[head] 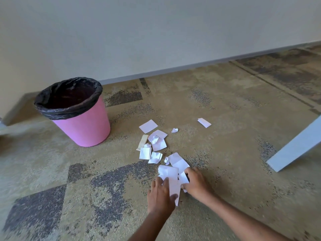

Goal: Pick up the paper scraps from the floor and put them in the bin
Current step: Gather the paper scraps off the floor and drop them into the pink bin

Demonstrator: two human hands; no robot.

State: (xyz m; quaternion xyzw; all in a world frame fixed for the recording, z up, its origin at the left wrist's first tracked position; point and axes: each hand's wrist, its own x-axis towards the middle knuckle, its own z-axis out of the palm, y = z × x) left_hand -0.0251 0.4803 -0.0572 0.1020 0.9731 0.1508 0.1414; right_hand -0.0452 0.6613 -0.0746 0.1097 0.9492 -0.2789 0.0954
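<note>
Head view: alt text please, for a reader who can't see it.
Both hands, left and right, gather white paper scraps on a patterned carpet. More scraps lie beyond, near a pink bin with a black liner.

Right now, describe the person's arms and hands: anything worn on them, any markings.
Both forearms are bare as far as the picture reaches: no sleeves in view. The left hand and right hand wear no gloves, and no watch, bracelet or ring shows. No markings are visible. The fingers are slightly blurred.
</note>
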